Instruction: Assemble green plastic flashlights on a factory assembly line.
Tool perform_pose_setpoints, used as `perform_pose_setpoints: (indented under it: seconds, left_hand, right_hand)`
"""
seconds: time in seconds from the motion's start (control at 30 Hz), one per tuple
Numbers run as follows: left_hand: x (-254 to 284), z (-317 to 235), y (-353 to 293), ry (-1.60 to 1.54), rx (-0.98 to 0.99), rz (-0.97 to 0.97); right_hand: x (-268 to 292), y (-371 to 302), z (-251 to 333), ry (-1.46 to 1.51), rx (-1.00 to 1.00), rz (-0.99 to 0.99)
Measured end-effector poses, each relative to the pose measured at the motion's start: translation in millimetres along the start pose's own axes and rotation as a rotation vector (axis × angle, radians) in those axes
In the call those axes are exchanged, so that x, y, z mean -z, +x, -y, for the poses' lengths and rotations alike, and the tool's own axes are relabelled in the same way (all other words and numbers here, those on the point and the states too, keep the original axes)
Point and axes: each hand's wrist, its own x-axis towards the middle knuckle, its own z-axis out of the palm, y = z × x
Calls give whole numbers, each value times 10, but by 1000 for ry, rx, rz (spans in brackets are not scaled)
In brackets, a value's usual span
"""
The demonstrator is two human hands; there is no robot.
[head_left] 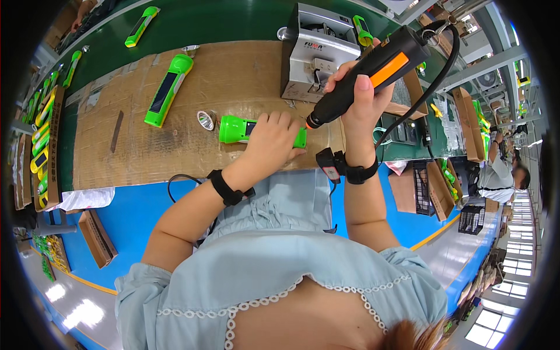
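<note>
A green flashlight body (233, 129) lies sideways on the cardboard sheet. My left hand (272, 137) is closed over its middle, covering most of the dark panel. In my right hand (366, 99) is a black electric screwdriver with an orange stripe (389, 69), tilted so its tip points down at the flashlight's right end. Whether the tip touches a screw is too small to tell. Just left of the flashlight rests a shiny round reflector (206, 120). Farther left lies another green flashlight (169, 90) with a long dark panel.
A silver box-shaped machine (318, 55) stands behind my hands. The screwdriver's black cable (446, 73) loops down at the right. Cartons of green flashlights (53, 146) line the left side. More flashlights (142, 26) lie on the green surface. A co-worker (501, 175) is far right.
</note>
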Motion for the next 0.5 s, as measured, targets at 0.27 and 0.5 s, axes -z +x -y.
perform_pose_setpoints:
  seconds: [0.27,0.5]
  left_hand:
    - [5,11,-10,7,-3,-7]
    - [-33,13,-10,7,-23,-47]
  right_hand:
    - [-35,-76,-124,-27,-31,59]
    - [12,-107,-117,-21,-40,60]
